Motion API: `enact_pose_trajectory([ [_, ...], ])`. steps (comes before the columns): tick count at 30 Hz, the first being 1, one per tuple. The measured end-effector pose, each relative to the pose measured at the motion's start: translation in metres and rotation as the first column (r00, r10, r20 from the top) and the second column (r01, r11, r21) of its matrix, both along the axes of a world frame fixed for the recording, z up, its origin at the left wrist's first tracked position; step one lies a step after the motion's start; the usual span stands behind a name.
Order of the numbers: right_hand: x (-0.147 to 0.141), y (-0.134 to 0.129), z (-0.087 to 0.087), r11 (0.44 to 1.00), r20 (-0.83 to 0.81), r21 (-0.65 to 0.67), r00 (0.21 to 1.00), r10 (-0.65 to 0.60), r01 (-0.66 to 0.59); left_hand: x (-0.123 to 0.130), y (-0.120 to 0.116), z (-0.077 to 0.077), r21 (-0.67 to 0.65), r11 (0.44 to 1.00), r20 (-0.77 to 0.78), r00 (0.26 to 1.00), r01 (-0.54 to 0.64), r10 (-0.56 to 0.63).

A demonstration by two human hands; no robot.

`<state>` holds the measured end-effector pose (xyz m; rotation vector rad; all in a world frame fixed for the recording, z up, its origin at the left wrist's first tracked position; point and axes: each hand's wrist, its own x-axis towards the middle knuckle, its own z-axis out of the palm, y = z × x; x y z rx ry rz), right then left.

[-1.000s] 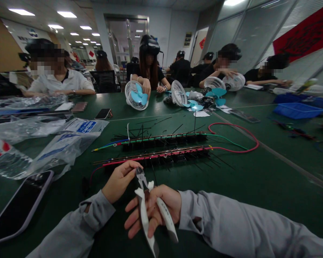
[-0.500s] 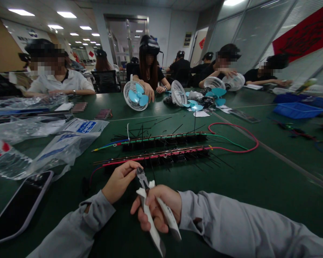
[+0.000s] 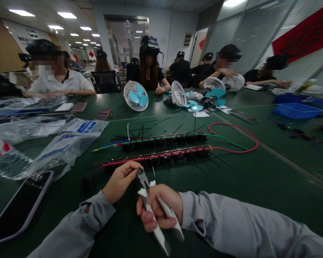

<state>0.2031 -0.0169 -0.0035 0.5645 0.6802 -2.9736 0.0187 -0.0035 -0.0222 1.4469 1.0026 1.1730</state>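
My right hand [image 3: 161, 208] is wrapped round the white handles of a pair of diagonal cutters [image 3: 143, 178], whose jaws point up and away from me. Close by the jaws is my left hand [image 3: 121, 182], thumb and fingertips pinched together; what they hold, if anything, is too small to make out. Just beyond both hands lies a long wire harness [image 3: 161, 156] with a thick red wire and many black cable ties, their tails sticking out. Behind it, a second harness [image 3: 167, 139] with green and blue wires runs roughly parallel.
To my left lie a phone [image 3: 18, 208], clear plastic bags [image 3: 70, 143] and a water bottle [image 3: 5, 161]. Small fans [image 3: 136, 96] with blue blades stand across the green table, where several people sit. Blue trays [image 3: 298, 110] are at the right.
My right hand has closed the cutter handles a little and shifted slightly right. My left hand has hardly moved. The person opposite has drawn a hand away from the fan.
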Motion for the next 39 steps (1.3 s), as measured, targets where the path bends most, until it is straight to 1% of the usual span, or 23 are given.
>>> enact_pose_trajectory([
  [7,0.001,0.001,-0.003,1.0,-0.04,0.0,0.999,-0.003,0.003,-0.001,0.001,-0.002,0.0,1.0,-0.004,1.0,0.016,-0.016],
  [14,0.002,0.002,-0.005,1.0,-0.085,0.003,0.996,0.007,-0.006,0.002,0.0,-0.002,-0.034,0.999,0.042,0.999,0.023,-0.022],
  [17,0.002,0.002,-0.007,1.0,-0.103,-0.006,0.995,0.014,-0.015,0.002,0.0,0.0,-0.012,1.0,0.006,1.0,0.012,-0.012],
  [20,0.001,0.003,-0.012,1.0,-0.133,-0.001,0.991,-0.006,0.006,0.002,0.0,0.0,0.002,1.0,-0.04,0.999,0.004,-0.004],
  [23,0.001,0.003,-0.018,1.0,-0.175,0.004,0.984,-0.027,0.028,0.002,0.0,0.0,-0.005,1.0,-0.049,0.999,0.002,-0.002],
  [27,0.0,0.004,-0.022,1.0,-0.181,-0.025,0.983,-0.006,0.002,0.003,0.0,0.001,-0.011,1.0,-0.048,0.999,-0.004,0.004],
  [32,-0.002,0.004,-0.021,1.0,-0.196,-0.022,0.981,-0.011,0.007,0.004,-0.002,0.004,0.0,1.0,-0.035,0.999,0.029,-0.029],
  [39,0.001,0.005,-0.016,1.0,-0.151,0.015,0.988,-0.022,0.024,0.003,-0.002,0.003,0.02,0.998,-0.038,0.998,0.056,-0.055],
])
